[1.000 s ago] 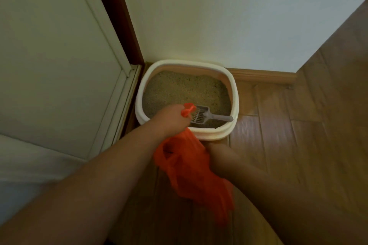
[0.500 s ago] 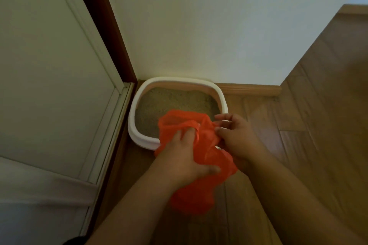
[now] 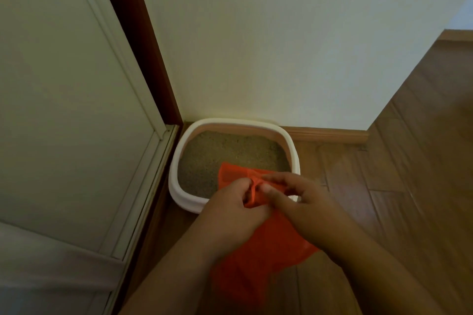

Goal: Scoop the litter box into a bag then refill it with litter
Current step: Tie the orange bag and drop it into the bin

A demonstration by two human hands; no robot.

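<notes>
A white litter box [image 3: 179, 161] stands on the wooden floor in the corner, filled with tan litter [image 3: 225, 153]. An orange plastic bag [image 3: 258, 250] hangs over the box's near rim and down in front of it. My left hand [image 3: 230, 210] and my right hand [image 3: 299, 202] meet at the bag's top, each pinching the thin plastic between thumb and fingers. The scoop is hidden behind the bag and my hands.
A pale door panel [image 3: 64, 110] with a dark wooden frame [image 3: 138, 41] stands left of the box. A white wall [image 3: 281, 46] with a wooden baseboard [image 3: 330, 133] runs behind it. Wooden floor [image 3: 409, 186] stretches to the right.
The bag's top has been gathered tighter between my hands, which have come closer together. A second ago the grey scoop showed in the box; the bag now covers that spot.
</notes>
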